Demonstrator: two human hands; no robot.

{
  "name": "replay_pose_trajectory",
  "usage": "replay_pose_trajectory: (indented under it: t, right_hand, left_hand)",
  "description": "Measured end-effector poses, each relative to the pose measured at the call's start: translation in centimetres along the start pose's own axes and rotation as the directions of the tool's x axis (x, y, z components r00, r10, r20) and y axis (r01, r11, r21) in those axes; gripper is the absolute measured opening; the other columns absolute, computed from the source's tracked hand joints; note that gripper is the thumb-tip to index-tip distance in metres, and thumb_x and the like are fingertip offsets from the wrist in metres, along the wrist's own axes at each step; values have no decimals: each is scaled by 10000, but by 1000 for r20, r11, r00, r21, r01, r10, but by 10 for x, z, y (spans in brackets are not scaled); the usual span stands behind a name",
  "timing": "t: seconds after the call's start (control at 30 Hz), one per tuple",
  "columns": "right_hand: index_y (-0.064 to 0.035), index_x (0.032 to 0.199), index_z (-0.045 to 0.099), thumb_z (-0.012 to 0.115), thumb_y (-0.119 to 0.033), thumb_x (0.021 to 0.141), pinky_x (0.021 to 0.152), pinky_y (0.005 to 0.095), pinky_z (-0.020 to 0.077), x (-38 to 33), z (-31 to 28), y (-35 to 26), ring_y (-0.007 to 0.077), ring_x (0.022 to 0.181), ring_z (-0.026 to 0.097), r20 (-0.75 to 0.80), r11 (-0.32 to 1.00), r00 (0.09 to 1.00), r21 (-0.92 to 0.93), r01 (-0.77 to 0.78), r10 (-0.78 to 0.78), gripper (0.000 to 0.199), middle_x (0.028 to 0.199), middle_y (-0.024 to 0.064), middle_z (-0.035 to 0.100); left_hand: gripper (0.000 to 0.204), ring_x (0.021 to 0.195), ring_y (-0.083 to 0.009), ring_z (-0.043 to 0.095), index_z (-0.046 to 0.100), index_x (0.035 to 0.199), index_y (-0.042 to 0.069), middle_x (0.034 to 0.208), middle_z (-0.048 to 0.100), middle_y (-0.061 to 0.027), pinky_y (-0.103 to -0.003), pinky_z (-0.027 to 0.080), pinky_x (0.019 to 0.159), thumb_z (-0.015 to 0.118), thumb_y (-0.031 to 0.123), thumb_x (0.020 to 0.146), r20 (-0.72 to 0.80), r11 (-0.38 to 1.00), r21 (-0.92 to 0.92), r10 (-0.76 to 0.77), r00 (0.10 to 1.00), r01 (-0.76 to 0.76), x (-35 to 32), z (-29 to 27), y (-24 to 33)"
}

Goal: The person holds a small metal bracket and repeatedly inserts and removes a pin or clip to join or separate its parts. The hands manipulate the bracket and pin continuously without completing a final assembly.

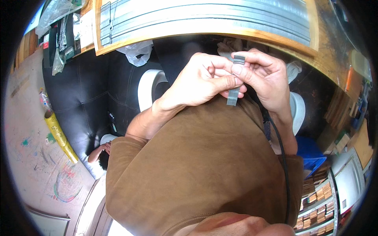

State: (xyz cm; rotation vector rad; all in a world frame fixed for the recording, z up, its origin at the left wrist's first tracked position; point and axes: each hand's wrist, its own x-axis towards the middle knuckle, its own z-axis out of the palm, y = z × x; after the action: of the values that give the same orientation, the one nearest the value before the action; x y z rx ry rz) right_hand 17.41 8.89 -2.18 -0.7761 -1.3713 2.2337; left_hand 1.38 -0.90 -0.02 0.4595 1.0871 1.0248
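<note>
the brown shirt (pixel 197 165) fills the foreground. above it, both hands pinch one grey strip (pixel 235 80), its long axis running upright: right hand (pixel 265 74) grips the top end, left hand (pixel 201 80) the middle, short of the surface (pixel 275 39) edge.

A wooden table (pixel 275 41) curved across the top of the view, carrying long grey metal strips (pixel 204 15) laid side by side. Just below the table's edge a crumpled white plastic bag (pixel 138 53) hung against a black padded seat (pixel 82 98). Left of the table stood a rack of dark packets and clear bags (pixel 63 31). Well below and left of the table, a yellow wrapped roll (pixel 59 135) leaned on a paint-marked floor (pixel 31 157). Right of the table's end — lower down — sat a blue bin (pixel 311 151) and shelves of small wooden blocks (pixel 317 200). A brown shirt (pixel 197 169) filled the middle, with a black cord (pixel 284 165) running down it.
</note>
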Motion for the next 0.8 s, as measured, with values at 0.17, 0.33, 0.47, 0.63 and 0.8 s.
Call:
replay_pose_trajectory:
  t: [0.17, 0.33, 0.47, 0.63, 0.8]
  right_hand:
    - [79, 1105, 667, 690, -24, 913, 559, 168, 503, 1, -3, 0, 69, 655, 620, 30, 999, 999, 10, -35, 35, 219, 832, 66, 648]
    - [67, 1106, 673, 689, -35, 918, 632, 176, 500, 1, -7, 5, 69, 716, 621, 46, 997, 997, 54, -58, 56, 215, 859, 61, 670]
    - [65, 1105, 673, 688, -44, 922, 640, 175, 499, 2, -5, 4, 68, 726, 623, 40, 994, 997, 80, -71, 68, 213, 857, 60, 676]
    - [60, 1072, 678, 694, -57, 920, 580, 172, 488, 3, -6, 6, 59, 671, 610, 39, 995, 996, 63, -83, 80, 192, 806, 56, 672]
    - [41, 1036, 690, 676, -84, 936, 534, 175, 487, 10, -5, 8, 54, 629, 597, -2, 981, 987, 116, -158, 159, 161, 774, 48, 667]
  left_hand:
    - [165, 805, -157, 721, 698, 1065, -19, 894, 736, -104, -235, 578, 695, 670, 81, 938, -16, 1000, -9, -22, 1000, 22, 0, 0, -1]
    - [176, 806, -169, 721, 684, 1082, -21, 897, 736, -112, -243, 575, 694, 665, 80, 940, -23, 997, -56, -63, 998, 62, -1, 0, -3]
    - [177, 803, -174, 723, 680, 1086, -23, 898, 737, -117, -245, 578, 691, 660, 79, 943, -20, 998, -36, -59, 998, 58, 0, 0, -1]
    - [183, 804, -184, 729, 680, 1088, -25, 918, 740, -132, -235, 579, 678, 662, 80, 940, -20, 999, -28, -42, 999, 41, 1, 0, -1]
    - [203, 803, -197, 737, 674, 1094, -38, 932, 740, -152, -211, 572, 641, 672, 85, 933, -55, 999, 4, -46, 997, 46, 9, -6, 4]
